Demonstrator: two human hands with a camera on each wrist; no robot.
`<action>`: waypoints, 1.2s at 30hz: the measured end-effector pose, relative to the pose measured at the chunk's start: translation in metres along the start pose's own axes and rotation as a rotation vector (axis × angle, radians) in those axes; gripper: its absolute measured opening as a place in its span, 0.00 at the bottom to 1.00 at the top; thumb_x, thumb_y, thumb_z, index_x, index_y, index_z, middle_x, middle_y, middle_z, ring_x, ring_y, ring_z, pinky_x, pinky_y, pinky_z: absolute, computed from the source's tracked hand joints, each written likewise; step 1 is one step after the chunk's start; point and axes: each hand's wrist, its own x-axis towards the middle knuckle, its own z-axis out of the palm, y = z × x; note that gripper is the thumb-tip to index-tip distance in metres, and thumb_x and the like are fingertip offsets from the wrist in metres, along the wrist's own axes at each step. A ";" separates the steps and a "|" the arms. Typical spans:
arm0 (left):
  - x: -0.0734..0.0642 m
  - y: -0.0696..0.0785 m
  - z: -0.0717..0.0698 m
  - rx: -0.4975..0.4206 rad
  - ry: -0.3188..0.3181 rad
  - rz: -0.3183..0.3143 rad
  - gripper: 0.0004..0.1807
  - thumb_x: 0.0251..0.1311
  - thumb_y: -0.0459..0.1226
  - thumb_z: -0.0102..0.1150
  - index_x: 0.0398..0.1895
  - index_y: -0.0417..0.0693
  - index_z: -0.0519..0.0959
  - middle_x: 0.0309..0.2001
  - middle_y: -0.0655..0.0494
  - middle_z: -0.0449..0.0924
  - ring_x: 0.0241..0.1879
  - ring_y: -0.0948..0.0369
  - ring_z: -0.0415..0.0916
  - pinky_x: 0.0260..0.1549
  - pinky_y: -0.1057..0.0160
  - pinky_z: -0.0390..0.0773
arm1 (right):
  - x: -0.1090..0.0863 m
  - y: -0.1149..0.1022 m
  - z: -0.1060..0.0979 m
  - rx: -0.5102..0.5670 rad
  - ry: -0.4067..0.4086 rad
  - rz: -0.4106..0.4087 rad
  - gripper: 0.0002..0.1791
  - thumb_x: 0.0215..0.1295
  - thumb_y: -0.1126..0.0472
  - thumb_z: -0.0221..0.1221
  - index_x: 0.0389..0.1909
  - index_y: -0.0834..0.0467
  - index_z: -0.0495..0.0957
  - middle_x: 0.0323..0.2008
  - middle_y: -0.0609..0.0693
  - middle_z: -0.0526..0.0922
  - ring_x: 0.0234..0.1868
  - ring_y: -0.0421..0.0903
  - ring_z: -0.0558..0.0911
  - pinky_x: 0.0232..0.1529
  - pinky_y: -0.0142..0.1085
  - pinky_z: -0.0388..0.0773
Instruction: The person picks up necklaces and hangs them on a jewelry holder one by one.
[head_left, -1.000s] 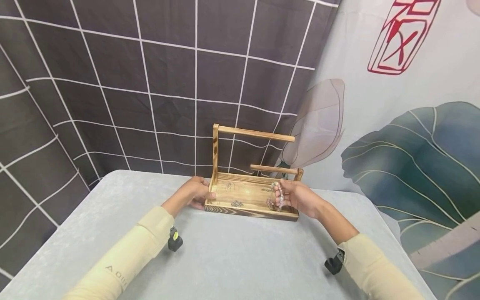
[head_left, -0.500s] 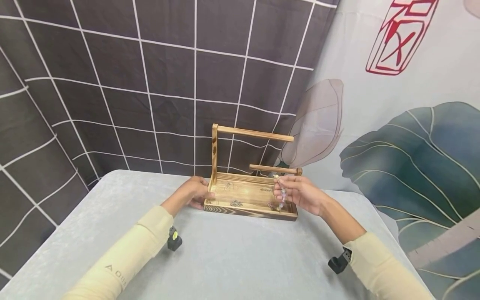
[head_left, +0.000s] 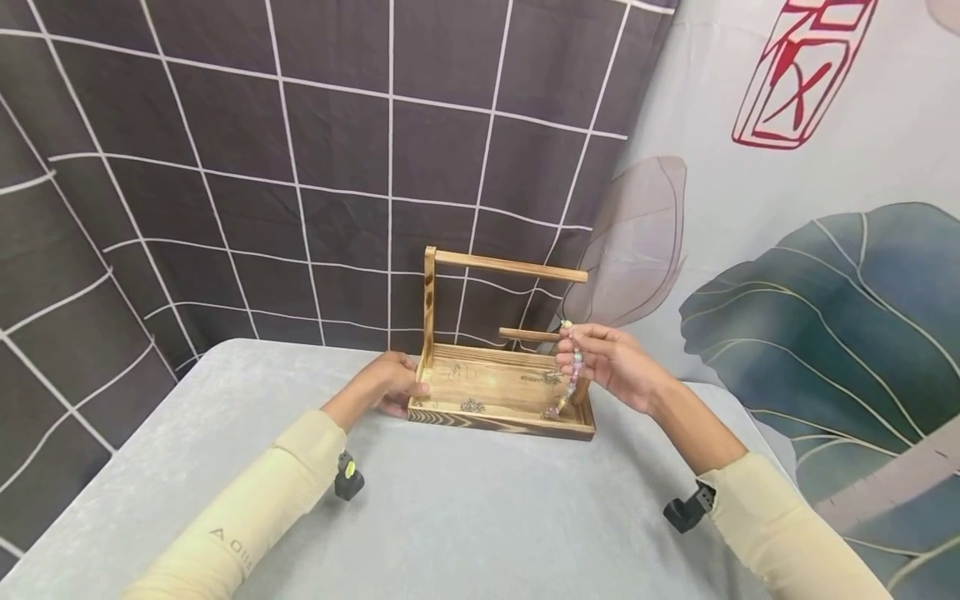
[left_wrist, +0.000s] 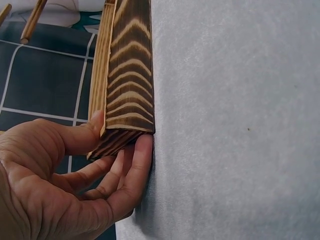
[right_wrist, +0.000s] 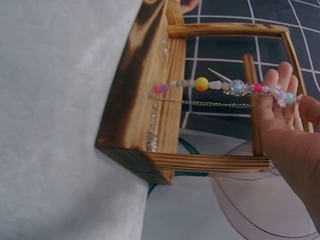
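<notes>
A wooden jewelry stand (head_left: 498, 426) with a shallow tray base sits near the table's back edge. My left hand (head_left: 388, 385) grips the left end of its tray; in the left wrist view the thumb is at the rim and the fingers lie against the dark-grained end wall (left_wrist: 119, 142). At the stand's right side my right hand (head_left: 618, 365) pinches the upper end of a string of coloured beads (right_wrist: 201, 84). The beads slant down toward the tray, and a thin silver chain (right_wrist: 215, 104) runs beside them in the right wrist view.
Two wooden bars, an upper one (head_left: 510, 267) and a lower one (head_left: 525, 335), reach over the tray from opposite ends. A small silver jewelry heap (head_left: 472, 406) and other thin pieces lie in the tray. Behind hangs a dark gridded curtain (head_left: 337, 150).
My right hand has risen and shifted slightly right, lifting the upper end of the bead string to about the lower bar's height. My left hand stays at the tray's left end.
</notes>
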 end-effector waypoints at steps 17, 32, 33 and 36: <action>0.003 -0.001 0.001 0.000 -0.004 -0.002 0.28 0.72 0.28 0.71 0.70 0.35 0.71 0.51 0.36 0.88 0.50 0.46 0.92 0.45 0.50 0.99 | 0.000 -0.037 0.001 0.058 0.019 -0.083 0.12 0.92 0.62 0.51 0.56 0.57 0.84 0.48 0.49 0.91 0.48 0.42 0.92 0.58 0.35 0.95; 0.003 0.000 0.002 0.009 -0.005 -0.006 0.28 0.73 0.28 0.70 0.71 0.35 0.70 0.52 0.36 0.87 0.51 0.45 0.92 0.46 0.50 0.99 | 0.000 -0.060 0.005 0.070 0.038 -0.137 0.10 0.90 0.62 0.55 0.54 0.57 0.85 0.44 0.48 0.92 0.44 0.43 0.93 0.52 0.35 0.96; 0.003 0.000 0.002 0.008 -0.005 -0.004 0.28 0.73 0.28 0.70 0.71 0.34 0.70 0.52 0.36 0.87 0.52 0.45 0.92 0.47 0.49 0.99 | 0.000 -0.062 0.006 0.074 0.039 -0.145 0.10 0.90 0.62 0.55 0.55 0.58 0.85 0.43 0.48 0.92 0.44 0.43 0.93 0.51 0.35 0.96; 0.002 0.001 0.000 0.010 -0.004 0.000 0.29 0.73 0.28 0.70 0.72 0.34 0.70 0.53 0.35 0.87 0.54 0.44 0.92 0.48 0.49 0.99 | 0.001 -0.069 0.007 0.072 0.044 -0.164 0.10 0.90 0.62 0.56 0.57 0.59 0.85 0.43 0.48 0.92 0.44 0.43 0.94 0.50 0.35 0.96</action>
